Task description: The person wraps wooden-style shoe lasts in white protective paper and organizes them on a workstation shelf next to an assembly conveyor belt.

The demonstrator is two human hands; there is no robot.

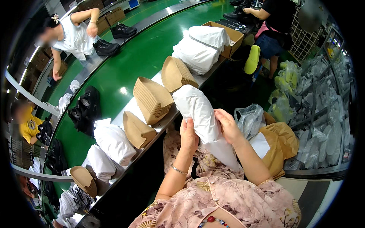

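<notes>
In front of my chest I hold a long, rounded white paper bundle (199, 112) at a slant between both hands. My left hand (189, 135) grips its left side, thumb up along the paper. Against the right side presses my right hand (229, 127), its fingers partly behind the bundle. The paper's lower end hangs loose over my lap, and whatever is inside stays hidden. Just beyond, on the bench edge, sit nested stacks of brown moulded cardboard inserts (152, 100). More white paper bundles (114, 143) lie to the left of them.
A green conveyor belt (125, 76) curves past, carrying black shoes (88, 106). Larger white bundles (199, 51) and an open cardboard box (232, 38) stand farther along. At right are a yellow-brown bag (283, 140) and a rack of bagged insoles (327, 125). Several people work nearby.
</notes>
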